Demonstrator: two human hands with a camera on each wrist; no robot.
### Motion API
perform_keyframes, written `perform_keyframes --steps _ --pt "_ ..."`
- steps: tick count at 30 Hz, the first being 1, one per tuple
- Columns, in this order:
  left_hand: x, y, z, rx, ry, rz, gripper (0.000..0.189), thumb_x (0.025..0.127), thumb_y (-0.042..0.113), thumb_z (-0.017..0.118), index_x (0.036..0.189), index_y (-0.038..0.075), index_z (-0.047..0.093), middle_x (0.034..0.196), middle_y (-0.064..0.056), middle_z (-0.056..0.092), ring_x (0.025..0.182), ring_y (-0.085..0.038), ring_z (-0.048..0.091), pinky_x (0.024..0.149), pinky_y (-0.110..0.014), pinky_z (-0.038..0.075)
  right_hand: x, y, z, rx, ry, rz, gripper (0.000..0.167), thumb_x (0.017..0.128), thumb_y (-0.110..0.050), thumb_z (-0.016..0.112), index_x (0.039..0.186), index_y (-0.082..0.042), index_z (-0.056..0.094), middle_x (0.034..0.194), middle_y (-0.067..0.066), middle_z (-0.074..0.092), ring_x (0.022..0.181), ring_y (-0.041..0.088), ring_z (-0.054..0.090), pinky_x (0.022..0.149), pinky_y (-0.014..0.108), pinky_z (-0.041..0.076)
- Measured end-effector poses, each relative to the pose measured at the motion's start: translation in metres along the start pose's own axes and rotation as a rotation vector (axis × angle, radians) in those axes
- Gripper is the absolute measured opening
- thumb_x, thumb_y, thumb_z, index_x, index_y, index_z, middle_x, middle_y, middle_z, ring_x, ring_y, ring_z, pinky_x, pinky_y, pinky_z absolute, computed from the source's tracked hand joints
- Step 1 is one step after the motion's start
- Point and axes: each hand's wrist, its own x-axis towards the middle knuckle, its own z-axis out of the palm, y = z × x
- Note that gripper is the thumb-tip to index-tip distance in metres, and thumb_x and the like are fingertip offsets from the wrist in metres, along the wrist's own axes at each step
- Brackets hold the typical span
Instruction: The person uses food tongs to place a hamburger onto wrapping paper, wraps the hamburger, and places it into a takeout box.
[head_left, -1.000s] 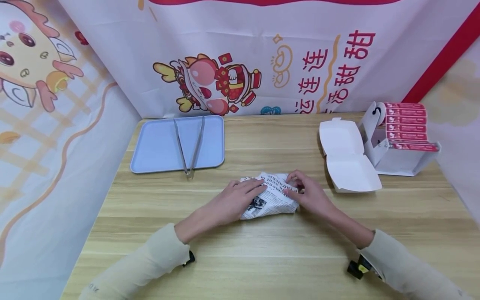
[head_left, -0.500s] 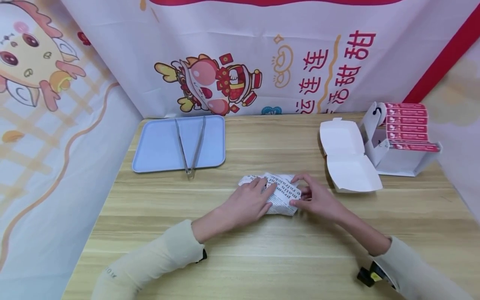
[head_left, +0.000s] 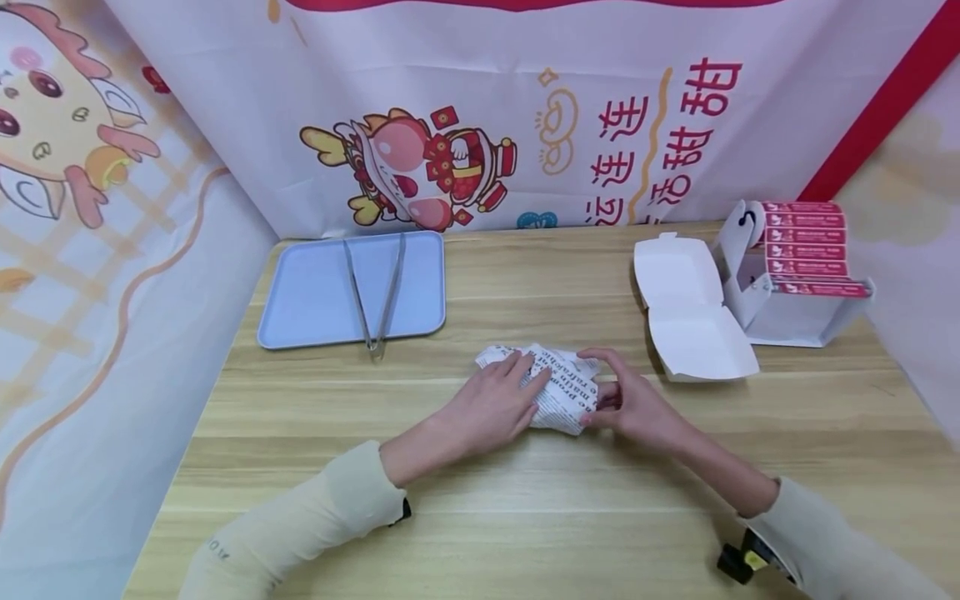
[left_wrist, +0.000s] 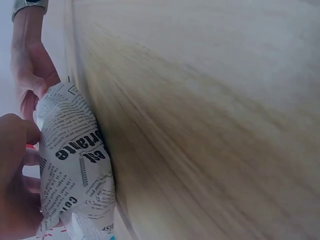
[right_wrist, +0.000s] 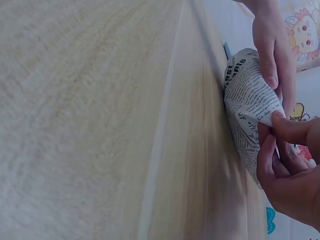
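Observation:
A bundle wrapped in newsprint-patterned paper [head_left: 561, 398] lies on the wooden table in front of me. My left hand [head_left: 491, 404] rests over its left part, fingers laid across the top. At the right end, my right hand [head_left: 639, 407] pinches an edge of the paper; the right wrist view shows the thumb and fingers on a folded paper corner [right_wrist: 270, 107]. Printed side and crumpled folds of the wrapped bundle [left_wrist: 75, 155] face the left wrist camera. What lies inside the wrapping is hidden.
At the back left lies a blue tray [head_left: 303, 292] with metal tongs [head_left: 358, 292] across it. To the right stands an unfolded white box [head_left: 701, 342], beside a white dispenser [head_left: 795, 321] with a roll of red labels [head_left: 806, 237]. A printed cloth [head_left: 480, 50] hangs behind the table.
My left hand has shifted right and farther onto the bundle. My right hand has moved slightly right and down at the bundle's end, and the paper there is folded differently.

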Motion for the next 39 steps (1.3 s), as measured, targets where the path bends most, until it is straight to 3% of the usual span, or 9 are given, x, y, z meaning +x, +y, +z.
perform_keyframes --steps 6,10,13,17,23,28,31,35,39 --pt "0.001 -0.001 0.002 0.020 -0.019 0.021 0.055 0.106 0.039 0.039 0.156 0.017 0.033 0.158 -0.015 0.036 0.147 -0.035 0.036 0.118 -0.046 0.038 -0.002 0.003 -0.003 -0.010 -0.035 0.019 0.076 0.081 -0.001 0.078 0.145 -0.012 0.038 0.082 0.014 0.074 0.077 0.027 0.071 0.053 0.028 0.053" --pt "0.001 -0.004 -0.001 0.025 -0.071 0.016 0.053 0.107 0.035 0.035 0.158 0.020 0.028 0.164 -0.011 0.027 0.152 -0.031 0.025 0.122 -0.049 0.030 -0.006 0.000 -0.015 -0.103 -0.062 -0.007 0.062 0.086 -0.010 0.076 0.140 -0.013 0.046 0.088 0.010 0.076 0.082 0.026 0.072 0.066 0.027 0.057" --pt "0.000 -0.008 -0.005 -0.009 -0.120 0.024 0.055 0.106 0.027 0.040 0.159 0.023 0.025 0.167 -0.008 0.021 0.155 -0.028 0.017 0.124 -0.052 0.024 -0.010 -0.005 -0.026 -0.192 -0.024 -0.031 0.051 0.090 -0.013 0.073 0.136 -0.012 0.051 0.087 0.007 0.076 0.079 0.025 0.071 0.072 0.024 0.055" --pt "-0.001 -0.015 -0.011 -0.054 -0.136 0.060 0.065 0.099 0.017 0.056 0.158 0.024 0.029 0.167 -0.006 0.022 0.155 -0.028 0.016 0.124 -0.056 0.022 -0.011 -0.013 -0.035 -0.271 0.081 -0.067 0.037 0.093 -0.010 0.069 0.128 -0.007 0.057 0.082 0.009 0.074 0.074 0.020 0.067 0.068 0.022 0.049" --pt "-0.001 -0.023 -0.013 -0.110 -0.092 0.081 0.070 0.092 0.006 0.065 0.153 0.030 0.039 0.162 -0.003 0.032 0.146 -0.029 0.029 0.114 -0.056 0.036 0.000 -0.016 -0.029 -0.350 0.149 -0.129 0.028 0.094 -0.010 0.068 0.122 -0.006 0.064 0.103 0.009 0.073 0.094 0.021 0.068 0.076 0.026 0.058" --pt "0.000 -0.031 -0.009 -0.151 -0.039 0.108 0.070 0.086 -0.007 0.061 0.146 0.028 0.049 0.158 -0.004 0.039 0.142 -0.028 0.036 0.115 -0.051 0.039 0.015 -0.008 -0.012 -0.425 0.061 -0.220 0.044 0.094 -0.008 0.066 0.138 -0.006 0.057 0.138 0.016 0.060 0.116 0.032 0.065 0.083 0.033 0.061" --pt "0.000 -0.036 -0.004 -0.151 0.035 0.136 0.053 0.092 0.000 0.059 0.139 0.025 0.057 0.153 -0.004 0.046 0.141 -0.027 0.041 0.119 -0.045 0.036 0.019 -0.007 -0.002 -0.466 -0.006 -0.243 0.052 0.097 -0.012 0.064 0.146 -0.009 0.049 0.151 0.015 0.049 0.123 0.031 0.061 0.087 0.034 0.060" --pt "-0.001 -0.042 0.001 -0.194 0.138 0.157 0.028 0.100 0.017 0.056 0.127 0.020 0.065 0.143 -0.005 0.056 0.137 -0.024 0.047 0.120 -0.041 0.034 0.020 -0.009 0.008 -0.560 -0.027 -0.267 0.052 0.099 -0.016 0.062 0.149 -0.012 0.047 0.155 0.012 0.045 0.129 0.026 0.057 0.092 0.036 0.056" --pt "-0.003 -0.048 0.005 -0.239 0.190 0.158 0.027 0.099 0.022 0.061 0.124 0.016 0.065 0.137 -0.005 0.059 0.134 -0.024 0.049 0.119 -0.045 0.035 0.023 -0.011 0.014 -0.599 -0.035 -0.277 0.053 0.099 -0.014 0.062 0.149 -0.012 0.046 0.155 0.011 0.045 0.133 0.024 0.053 0.089 0.036 0.052"
